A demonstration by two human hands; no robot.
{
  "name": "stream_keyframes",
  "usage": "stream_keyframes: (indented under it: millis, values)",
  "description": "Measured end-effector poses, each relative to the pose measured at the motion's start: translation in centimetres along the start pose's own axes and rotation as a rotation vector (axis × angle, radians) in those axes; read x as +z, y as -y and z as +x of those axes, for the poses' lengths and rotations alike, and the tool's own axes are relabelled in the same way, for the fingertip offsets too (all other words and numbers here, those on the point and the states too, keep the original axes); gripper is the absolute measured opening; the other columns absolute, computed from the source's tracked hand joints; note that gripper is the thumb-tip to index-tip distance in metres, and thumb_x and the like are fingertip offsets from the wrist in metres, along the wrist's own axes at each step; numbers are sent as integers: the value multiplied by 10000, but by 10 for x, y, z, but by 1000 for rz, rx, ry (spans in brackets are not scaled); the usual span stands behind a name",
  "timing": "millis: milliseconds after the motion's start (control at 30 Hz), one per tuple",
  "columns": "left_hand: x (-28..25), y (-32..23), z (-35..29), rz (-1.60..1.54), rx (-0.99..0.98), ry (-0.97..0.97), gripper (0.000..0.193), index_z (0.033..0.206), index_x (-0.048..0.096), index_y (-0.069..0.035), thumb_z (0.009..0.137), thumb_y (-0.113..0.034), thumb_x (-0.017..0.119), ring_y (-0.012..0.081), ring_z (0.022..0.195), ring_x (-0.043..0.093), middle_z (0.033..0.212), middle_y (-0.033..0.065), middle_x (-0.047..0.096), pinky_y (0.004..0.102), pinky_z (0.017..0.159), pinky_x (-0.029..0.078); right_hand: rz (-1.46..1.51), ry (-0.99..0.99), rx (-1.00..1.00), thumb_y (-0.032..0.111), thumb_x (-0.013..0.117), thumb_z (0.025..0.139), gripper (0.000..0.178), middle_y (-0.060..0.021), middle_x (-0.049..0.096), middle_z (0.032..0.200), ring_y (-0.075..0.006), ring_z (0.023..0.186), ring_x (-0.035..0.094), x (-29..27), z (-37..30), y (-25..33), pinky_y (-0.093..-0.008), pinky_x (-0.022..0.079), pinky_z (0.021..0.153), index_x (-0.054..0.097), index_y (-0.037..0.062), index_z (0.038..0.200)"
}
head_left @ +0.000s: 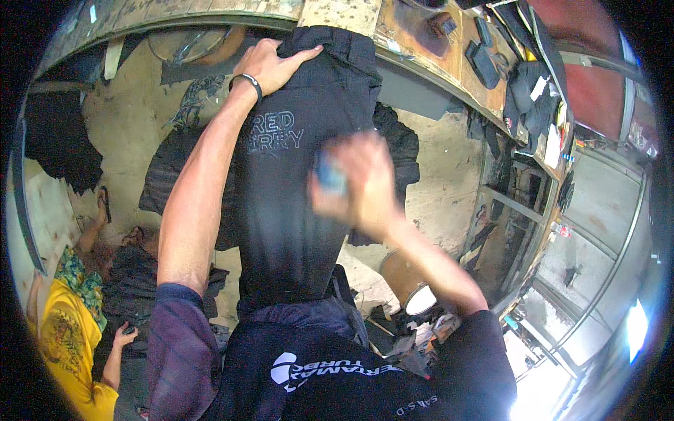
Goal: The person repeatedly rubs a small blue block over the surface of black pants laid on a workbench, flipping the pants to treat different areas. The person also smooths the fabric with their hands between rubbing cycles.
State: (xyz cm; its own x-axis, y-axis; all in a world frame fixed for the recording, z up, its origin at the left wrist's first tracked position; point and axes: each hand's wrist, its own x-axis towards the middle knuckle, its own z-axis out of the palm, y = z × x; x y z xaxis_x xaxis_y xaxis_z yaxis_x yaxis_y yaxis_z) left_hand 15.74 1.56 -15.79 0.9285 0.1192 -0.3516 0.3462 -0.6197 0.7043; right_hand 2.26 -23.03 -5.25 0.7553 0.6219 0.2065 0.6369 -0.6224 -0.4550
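Note:
A black garment [295, 189] with pale outlined lettering lies stretched lengthwise over a narrow support in front of me, from the bench edge to my body. My left hand [270, 68] rests on its far left edge, fingers and thumb spread, pressing the cloth. Over the garment's right side, my right hand [365, 182] is smeared by motion. Its fingers are closed round a small blue object [328, 174], whose kind is too blurred to tell. Loose dark cloth [186, 168] hangs out on both sides below the support.
A wooden bench [414, 38] runs along the far side, with dark pieces on it. At lower left a person in a yellow shirt [74, 344] sits by dark cloth. A cylindrical container [407, 281] stands right of my lap; a metal frame [590, 231] is at far right.

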Motion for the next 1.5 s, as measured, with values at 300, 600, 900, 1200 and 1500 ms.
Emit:
stream_keyframes:
  millis: [300, 600, 900, 1200, 1500]
  values:
    - [-6, -6, -11, 79, 15, -147, 905, 1182, 827, -130, 763, -913, 650, 419, 1124, 747, 1164, 254, 778, 516, 997, 580, 86, 282, 192, 333, 946, 665, 476, -123, 702, 990, -349, 973, 655, 7, -43, 21, -485, 523, 864, 751, 61, 1003]
    - [-14, -19, -24, 114, -89, -28, 926, 1110, 779, 70, 861, -812, 650, 449, 1020, 751, 1073, 298, 772, 505, 889, 584, 173, 213, 57, 303, 916, 675, 421, -95, 662, 984, -319, 924, 626, 30, -117, 98, -462, 487, 809, 752, 131, 1023]
    - [-22, -33, -68, 277, 17, -234, 1093, 1572, 512, -48, 849, -862, 604, 377, 1496, 462, 1609, 267, 477, 549, 1173, 415, 139, 149, 263, 324, 922, 698, 448, -97, 656, 1040, -329, 1059, 604, 37, -171, 148, -486, 507, 912, 755, 107, 1053]
    - [31, -18, -229, 520, 484, -132, 1095, 1694, 348, -177, 858, -825, 634, 362, 1639, 216, 1769, 160, 263, 708, 1275, 142, 261, 125, 664, 283, 916, 690, 880, -229, 389, 1477, -402, 1155, 627, 46, -209, 135, -455, 591, 904, 586, 93, 1483]
    - [19, -49, -55, 521, 681, -312, 895, 1356, 638, -67, 897, -834, 577, 369, 1410, 469, 1457, 205, 584, 668, 1137, 287, 163, 71, 388, 345, 973, 702, 505, -102, 706, 1065, -328, 1022, 667, 33, -151, 141, -463, 539, 892, 727, 91, 1063]
